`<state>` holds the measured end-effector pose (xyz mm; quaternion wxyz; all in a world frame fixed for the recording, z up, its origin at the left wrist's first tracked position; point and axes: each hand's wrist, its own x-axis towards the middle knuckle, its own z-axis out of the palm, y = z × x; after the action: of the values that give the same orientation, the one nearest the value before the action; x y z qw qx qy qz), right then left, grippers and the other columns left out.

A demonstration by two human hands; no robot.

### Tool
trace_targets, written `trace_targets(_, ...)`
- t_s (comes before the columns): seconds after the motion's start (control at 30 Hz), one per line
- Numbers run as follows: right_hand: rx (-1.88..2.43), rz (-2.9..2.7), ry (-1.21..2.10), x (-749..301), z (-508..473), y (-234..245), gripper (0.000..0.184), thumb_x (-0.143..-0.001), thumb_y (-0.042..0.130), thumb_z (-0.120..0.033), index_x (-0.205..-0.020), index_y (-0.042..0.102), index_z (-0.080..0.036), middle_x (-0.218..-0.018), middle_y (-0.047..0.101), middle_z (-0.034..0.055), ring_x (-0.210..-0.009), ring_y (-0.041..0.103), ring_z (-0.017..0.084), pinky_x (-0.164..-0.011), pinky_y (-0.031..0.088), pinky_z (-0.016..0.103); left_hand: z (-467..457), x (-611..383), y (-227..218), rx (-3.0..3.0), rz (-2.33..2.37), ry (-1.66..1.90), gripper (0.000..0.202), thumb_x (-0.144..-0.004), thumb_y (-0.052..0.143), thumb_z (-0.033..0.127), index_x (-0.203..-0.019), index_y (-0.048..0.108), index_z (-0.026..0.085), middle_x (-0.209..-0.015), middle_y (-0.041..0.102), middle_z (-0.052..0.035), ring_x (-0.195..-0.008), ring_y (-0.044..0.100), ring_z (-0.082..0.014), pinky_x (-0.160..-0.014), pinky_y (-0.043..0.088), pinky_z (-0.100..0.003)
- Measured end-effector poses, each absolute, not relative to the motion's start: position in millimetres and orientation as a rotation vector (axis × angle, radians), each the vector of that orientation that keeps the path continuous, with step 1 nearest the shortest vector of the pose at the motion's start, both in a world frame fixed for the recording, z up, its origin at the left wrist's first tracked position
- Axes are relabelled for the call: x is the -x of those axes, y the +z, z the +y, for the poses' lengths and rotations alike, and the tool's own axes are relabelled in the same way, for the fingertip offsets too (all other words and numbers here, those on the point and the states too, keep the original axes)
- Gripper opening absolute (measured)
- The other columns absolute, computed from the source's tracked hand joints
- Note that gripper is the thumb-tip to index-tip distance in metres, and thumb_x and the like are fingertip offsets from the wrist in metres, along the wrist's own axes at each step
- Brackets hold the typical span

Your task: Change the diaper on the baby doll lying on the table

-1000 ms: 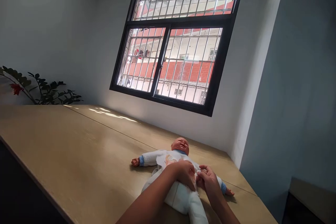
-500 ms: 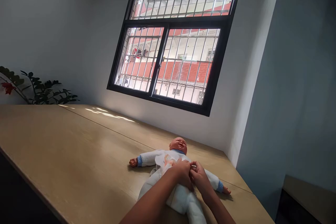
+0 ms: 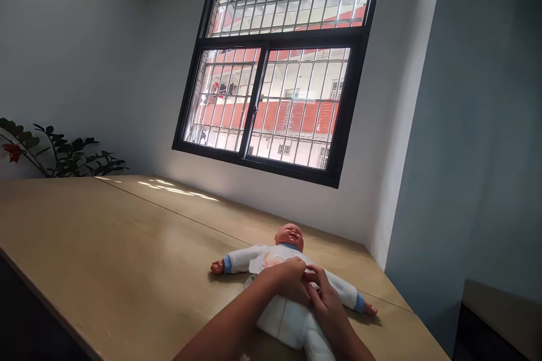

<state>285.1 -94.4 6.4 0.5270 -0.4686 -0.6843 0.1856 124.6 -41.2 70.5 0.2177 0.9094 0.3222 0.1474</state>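
Observation:
A baby doll [image 3: 290, 235] lies on its back on the wooden table, arms spread wide. It wears a white outfit with blue cuffs and collar. Across its chest is a thin white cloth [image 3: 271, 260] with an orange print. My left hand [image 3: 292, 279] rests over the doll's belly, its fingers curled and mostly turned out of sight. Right beside it, my right hand [image 3: 326, 296] has bent fingers that meet the left fingertips. Whatever the fingers pinch is hidden between the hands. My left forearm covers one of the doll's legs.
The wooden table [image 3: 127, 248] stretches left, with a seam across it and sunlit patches at the back. A barred window [image 3: 271, 101] is in the wall behind. A leafy plant [image 3: 80, 155] stands beyond the table's far left. A dark object [image 3: 495, 327] sits at lower right.
The fingers of my right hand have shifted and spread slightly against the left hand. My left forearm lies lower and further left. The white cloth lies flatter, and the view has tilted slightly.

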Motion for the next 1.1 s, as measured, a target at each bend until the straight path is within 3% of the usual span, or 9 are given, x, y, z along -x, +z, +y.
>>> trace_targets(0.13,1.149,-1.768,0.327,-285.0,-96.7,7.3,0.027,-0.091,0.054,-0.039,-0.107,0.070,-0.024,-0.109,0.073,0.0093,-0.104,0.066,0.029,-0.093,0.051,0.040,-17.7,-79.8,86.8,-2.437,0.946,0.474,0.073,-0.064,0.077,0.049,-0.130,0.063,0.020,-0.117,0.069,-0.0115,-0.104,0.064,-0.0321,-0.089,0.052,-0.041)
trace_targets(0.23,1.156,-1.821,0.273,-285.6,-96.8,9.8,0.027,-0.092,0.054,-0.037,-0.098,0.077,-0.025,-0.108,0.074,0.0102,-0.105,0.066,0.031,-0.095,0.049,0.044,7.9,-42.1,85.2,-2.235,0.905,0.753,0.056,-0.060,0.080,0.042,-0.111,0.071,0.018,-0.116,0.070,-0.0088,-0.106,0.064,-0.0275,-0.089,0.051,-0.034)
trace_targets(0.3,1.154,-1.838,0.279,-285.4,-96.2,12.0,0.028,-0.092,0.055,-0.038,-0.094,0.080,-0.025,-0.108,0.075,0.0109,-0.106,0.067,0.033,-0.097,0.049,0.045,23.2,-21.0,75.1,-2.133,0.963,0.885,0.046,-0.066,0.072,0.038,-0.106,0.070,0.015,-0.108,0.072,-0.0092,-0.099,0.066,-0.0250,-0.080,0.052,-0.030)
trace_targets(0.53,1.229,-1.885,0.395,-280.0,-100.6,22.3,0.037,-0.092,0.053,-0.049,-0.085,0.080,-0.024,-0.097,0.078,0.0101,-0.096,0.070,0.033,-0.092,0.052,0.041,52.8,13.2,23.0,-1.874,1.178,1.163,0.021,-0.072,0.053,0.030,-0.082,0.061,0.014,-0.072,0.066,-0.0040,-0.069,0.064,-0.0184,-0.061,0.047,-0.026)
trace_targets(0.7,1.204,-1.830,0.451,-277.3,-107.4,27.9,0.032,-0.087,0.062,-0.049,-0.072,0.079,-0.026,-0.089,0.079,0.0071,-0.092,0.072,0.034,-0.092,0.053,0.040,58.0,24.6,7.7,-1.879,1.224,1.268,0.016,-0.069,0.055,0.027,-0.077,0.062,0.015,-0.073,0.067,-0.0032,-0.072,0.063,-0.0187,-0.063,0.044,-0.025)
trace_targets(0.8,1.181,-1.821,0.477,-279.2,-108.5,25.8,0.028,-0.086,0.064,-0.049,-0.079,0.082,-0.027,-0.090,0.079,0.0068,-0.094,0.072,0.036,-0.090,0.055,0.042,51.5,29.1,7.7,-1.946,1.256,1.308,0.013,-0.068,0.056,0.026,-0.073,0.064,0.016,-0.075,0.067,-0.0028,-0.077,0.061,-0.0184,-0.068,0.042,-0.025)
trace_targets(0.93,1.189,-1.756,0.506,-284.0,-108.4,16.8,0.040,-0.089,0.057,-0.054,-0.100,0.082,-0.024,-0.112,0.077,0.0097,-0.112,0.067,0.036,-0.099,0.051,0.045,33.9,28.2,11.7,-2.033,1.288,1.270,0.013,-0.072,0.055,0.028,-0.069,0.063,0.018,-0.069,0.064,-0.0006,-0.071,0.057,-0.0165,-0.065,0.038,-0.025)
trace_targets(1.1,1.212,-1.695,0.460,-286.9,-109.8,14.1,0.050,-0.088,0.054,-0.063,-0.099,0.081,-0.023,-0.114,0.076,0.0121,-0.113,0.067,0.036,-0.104,0.049,0.047,11.5,16.9,13.3,-2.135,1.183,1.096,0.040,-0.086,0.047,0.049,-0.063,0.058,0.018,-0.060,0.059,0.0009,-0.060,0.051,-0.0146,-0.059,0.034,-0.025)
